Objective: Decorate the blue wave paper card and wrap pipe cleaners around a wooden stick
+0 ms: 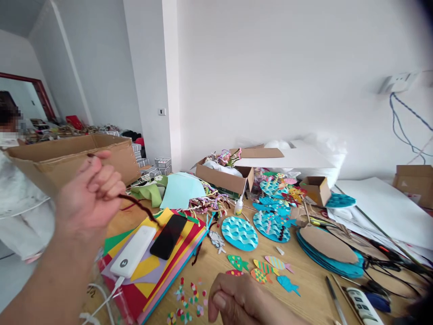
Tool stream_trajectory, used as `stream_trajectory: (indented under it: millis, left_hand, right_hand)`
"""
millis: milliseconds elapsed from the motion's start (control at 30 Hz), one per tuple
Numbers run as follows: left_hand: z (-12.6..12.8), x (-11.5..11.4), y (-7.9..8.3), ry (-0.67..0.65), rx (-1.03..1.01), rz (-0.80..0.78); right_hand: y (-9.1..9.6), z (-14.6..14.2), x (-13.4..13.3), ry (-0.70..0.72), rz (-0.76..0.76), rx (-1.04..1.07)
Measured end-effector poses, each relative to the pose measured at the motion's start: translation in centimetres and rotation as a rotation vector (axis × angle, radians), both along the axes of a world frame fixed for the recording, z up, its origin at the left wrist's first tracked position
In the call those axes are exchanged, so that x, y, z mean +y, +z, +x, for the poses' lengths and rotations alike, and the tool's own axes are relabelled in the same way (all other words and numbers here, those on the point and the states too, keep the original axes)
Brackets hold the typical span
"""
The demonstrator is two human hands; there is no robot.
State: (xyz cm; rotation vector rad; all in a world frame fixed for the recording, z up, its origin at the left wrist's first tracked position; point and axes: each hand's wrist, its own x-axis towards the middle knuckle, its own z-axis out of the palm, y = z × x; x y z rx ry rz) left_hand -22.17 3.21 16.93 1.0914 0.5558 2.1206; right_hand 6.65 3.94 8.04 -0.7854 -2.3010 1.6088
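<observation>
My left hand (98, 194) is raised at the left, its fingers closed around a dark brown pipe cleaner (140, 205). One length of the fuzzy stem hangs down to the right, in front of a black phone (168, 236). Low in the middle, my right hand (241, 298) is closed, thumb pressed to the curled fingers; whether anything is in it is hidden. Just beyond it lie several paper fish (265, 267). A blue oval with pale wavy strips (239, 233) rests further back, next to a grey fish cut-out (216, 240).
A white power bank (133, 253) with a cable lies on stacked coloured sheets (135, 293). Paper bits (184, 300) are scattered nearby. Blue ovals (329, 253), a glue bottle (238, 206), cardboard boxes (219, 178) and tangled cords (385, 275) crowd the table. A person (23, 194) is at far left.
</observation>
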Motion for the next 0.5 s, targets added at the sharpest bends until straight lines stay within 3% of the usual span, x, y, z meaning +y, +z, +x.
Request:
stream_trajectory:
  millis: [67, 133, 200, 333, 500]
  left_hand:
    - [-1.2, 0.4, 0.8, 0.002, 0.034, -0.002]
    - [-1.8, 0.9, 1.5, -0.017, 0.100, -0.058]
    - [-1.8, 1.4, 2.1, -0.001, 0.164, -0.056]
    - [-0.7, 2.4, 1.8, 0.026, 0.269, -0.059]
    - [-0.2, 3.2, -0.4, -0.002, 0.324, -0.215]
  right_hand:
    - [0.4, 0.1, 3.9, -0.010, 0.049, -0.046]
    - [0.8, -0.2, 9.3, -0.287, 0.375, -0.151]
    - [0.8, -1.3, 15.1, -0.481, 0.502, -0.204]
    - [-1.8, -4.7, 23.8, -0.670, 0.542, -0.371]
    - [-6.2, -7.5, 28.5, -0.780, 0.513, -0.476]
